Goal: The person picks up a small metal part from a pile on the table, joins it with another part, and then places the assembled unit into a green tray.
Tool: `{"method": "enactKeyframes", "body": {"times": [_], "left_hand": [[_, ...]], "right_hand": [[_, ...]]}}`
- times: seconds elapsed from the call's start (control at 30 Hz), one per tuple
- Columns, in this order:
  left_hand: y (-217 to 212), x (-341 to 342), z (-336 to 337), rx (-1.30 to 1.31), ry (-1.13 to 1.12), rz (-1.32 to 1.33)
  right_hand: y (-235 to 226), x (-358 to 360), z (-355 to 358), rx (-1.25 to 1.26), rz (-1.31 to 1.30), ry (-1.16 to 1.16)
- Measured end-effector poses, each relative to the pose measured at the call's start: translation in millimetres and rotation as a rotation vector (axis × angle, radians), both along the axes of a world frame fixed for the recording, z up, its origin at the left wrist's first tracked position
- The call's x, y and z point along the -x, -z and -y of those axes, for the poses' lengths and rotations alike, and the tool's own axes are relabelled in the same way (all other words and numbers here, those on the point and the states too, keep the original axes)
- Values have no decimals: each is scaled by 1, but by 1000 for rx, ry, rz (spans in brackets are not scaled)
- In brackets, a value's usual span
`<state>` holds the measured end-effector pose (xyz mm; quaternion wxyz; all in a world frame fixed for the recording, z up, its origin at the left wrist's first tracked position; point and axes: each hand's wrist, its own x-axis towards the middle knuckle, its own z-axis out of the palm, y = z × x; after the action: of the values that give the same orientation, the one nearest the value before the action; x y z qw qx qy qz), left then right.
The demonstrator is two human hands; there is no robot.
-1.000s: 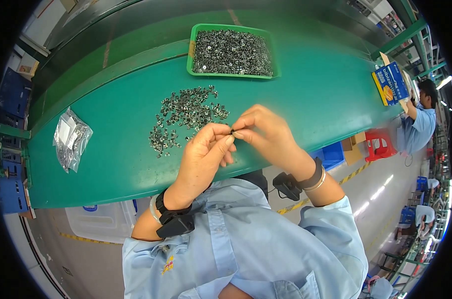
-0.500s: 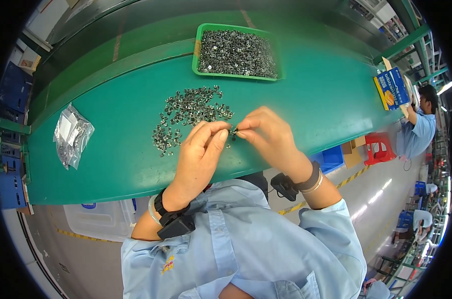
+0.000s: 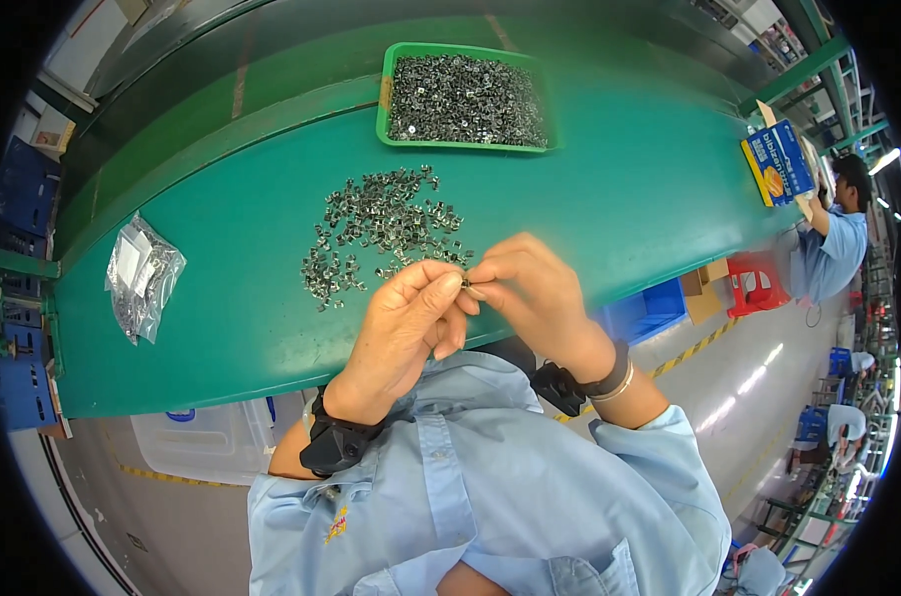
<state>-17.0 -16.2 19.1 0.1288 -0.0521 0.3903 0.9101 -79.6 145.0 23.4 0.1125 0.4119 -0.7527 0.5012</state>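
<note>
Green bench (image 3: 589, 209): a long curved work surface running across the view, with the person sitting at its near edge.
Left hand (image 3: 406, 323): raised over the near part of the bench, fingers curled inward, thumb and forefinger closed together at the tips on a small metal piece.
Right hand (image 3: 530, 293): facing the left hand, fingers bent, its fingertips meeting the left hand's at the same spot; it pinches the piece from the other side.
Small metal piece (image 3: 465, 283): a tiny dark grey part, caught between the fingertips of both hands, above the bench and just in front of the loose pile; its shape is too small to make out.
Loose pile (image 3: 381, 228): many small grey metal parts scattered on the bench just beyond the hands, not touching them.
Green tray (image 3: 383, 94): a rectangular plastic tray further back on the bench, filled with the same kind of grey parts, well apart from the hands.
Clear bag (image 3: 142, 278): a crumpled plastic bag with metal parts inside, lying on the bench to the person's left.
Wrists: a black band on each, plus a thin light bracelet on the right one.
Co-worker (image 3: 832, 243): a person in a light blue shirt at the far right end of the bench, beside a blue and yellow box (image 3: 778, 159).
</note>
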Motion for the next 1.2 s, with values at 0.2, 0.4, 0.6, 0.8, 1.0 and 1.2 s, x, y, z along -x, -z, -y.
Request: {"method": "enactKeyframes", "body": {"times": [0.2, 0.4, 0.6, 0.8, 1.0, 1.2], "left_hand": [[5, -5, -1, 4, 5, -30], [5, -8, -2, -53, 31, -80], [10, -10, -6, -162, 74, -108], [9, -7, -3, -18, 95, -81], [2, -10, -6, 24, 56, -44], [9, -13, -8, -291, 107, -34]], "right_hand": [[-1, -7, -1, 6, 35, 3], [0, -16, -2, 78, 98, -4], [2, -20, -6, 108, 152, -46], [8, -19, -11, 49, 85, -26], [6, -17, -9, 70, 52, -23], [1, -20, -6, 130, 106, -71]]}}
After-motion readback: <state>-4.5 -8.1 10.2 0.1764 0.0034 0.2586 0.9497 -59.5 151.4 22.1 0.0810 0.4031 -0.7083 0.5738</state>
